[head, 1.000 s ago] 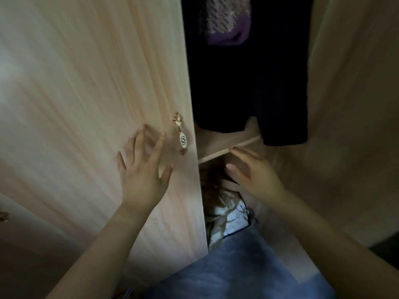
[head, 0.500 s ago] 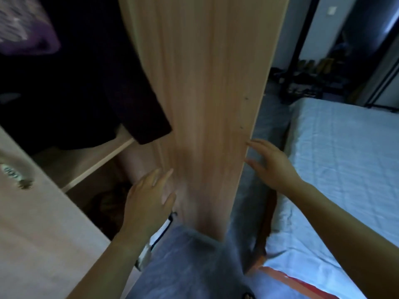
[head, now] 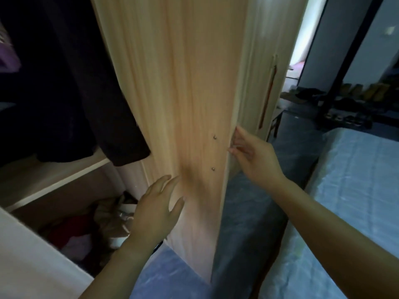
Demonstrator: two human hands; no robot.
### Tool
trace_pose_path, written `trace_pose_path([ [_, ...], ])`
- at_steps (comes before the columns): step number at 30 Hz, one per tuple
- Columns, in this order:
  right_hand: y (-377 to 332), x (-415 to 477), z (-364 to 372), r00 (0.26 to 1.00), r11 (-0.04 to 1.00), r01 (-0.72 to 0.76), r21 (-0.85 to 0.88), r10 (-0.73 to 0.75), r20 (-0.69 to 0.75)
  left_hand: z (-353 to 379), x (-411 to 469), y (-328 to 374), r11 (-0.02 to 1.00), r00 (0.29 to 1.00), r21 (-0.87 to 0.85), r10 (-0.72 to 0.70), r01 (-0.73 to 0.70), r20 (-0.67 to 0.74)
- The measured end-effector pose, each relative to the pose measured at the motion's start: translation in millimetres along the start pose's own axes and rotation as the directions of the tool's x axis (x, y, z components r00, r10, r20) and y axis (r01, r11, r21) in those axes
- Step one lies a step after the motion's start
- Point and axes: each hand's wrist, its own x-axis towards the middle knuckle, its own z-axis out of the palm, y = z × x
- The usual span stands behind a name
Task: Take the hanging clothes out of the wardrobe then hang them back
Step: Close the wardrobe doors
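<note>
The left hand (head: pixel 157 210) lies flat on the inner face of the open wardrobe door (head: pixel 183 83), fingers straight and slightly spread. The right hand (head: pixel 254 156) reaches to the door's free edge, its fingers (head: pixel 236 140) touching it. They are blurred, so I cannot tell whether they grip. The dark hanging clothes (head: pixel 75 83) are inside the wardrobe, left of the door, above a shelf (head: pixel 54 182). A bed (head: pixel 356 180) lies right of the door.

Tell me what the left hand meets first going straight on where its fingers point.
Probably the inner face of the open wardrobe door: the fingers of the left hand point at it, though depth is unclear.
</note>
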Motion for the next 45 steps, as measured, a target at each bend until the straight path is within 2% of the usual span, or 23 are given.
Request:
trace_pose_path([
  [4,6,1,-3,0.993,0.988,0.118,0.098,-0.119,0.005,11,-3,15,0.994,0.993,-0.009,-0.109,0.109,-0.043],
  [7,2,1,2,0.969,0.957,0.244,0.158,-0.248,0.004,11,-12,21,0.988,0.985,0.000,-0.154,0.155,-0.081],
  [11,-16,-4,21,0.935,0.909,0.334,0.251,-0.352,0.030,2,-31,22,0.975,0.962,-0.009,-0.221,0.222,-0.160],
  [14,-39,-6,47,0.905,0.864,0.390,0.318,-0.424,0.041,-9,-47,17,0.964,0.945,0.010,-0.259,0.266,-0.200],
  [17,-61,-6,77,0.843,0.803,0.492,0.337,-0.535,0.045,-24,-65,11,0.942,0.913,0.036,-0.313,0.333,-0.261],
  [19,-73,-3,98,0.811,0.777,0.506,0.374,-0.576,0.100,-36,-78,5,0.925,0.882,0.043,-0.344,0.377,-0.323],
  [23,-100,15,139,0.775,0.763,0.527,0.374,-0.613,0.157,-56,-92,-18,0.886,0.788,-0.065,-0.440,0.459,-0.430],
  [30,-141,48,212,0.774,0.766,0.516,0.383,-0.609,0.174,-98,-98,-80,0.851,0.687,-0.210,-0.515,0.481,-0.512],
  [34,-153,65,258,0.748,0.758,0.582,0.294,-0.641,0.171,-123,-92,-127,0.858,0.662,-0.164,-0.486,0.487,-0.571],
  [37,-159,74,291,0.732,0.758,0.629,0.174,-0.653,0.195,-137,-87,-160,0.890,0.700,-0.028,-0.376,0.455,-0.608],
  [40,-164,82,320,0.744,0.764,0.640,0.086,-0.643,0.182,-151,-81,-190,0.894,0.731,0.093,-0.294,0.438,-0.616],
  [45,-170,90,361,0.771,0.778,0.628,-0.007,-0.621,0.142,-161,-68,-244,0.880,0.739,0.256,-0.145,0.401,-0.659],
])
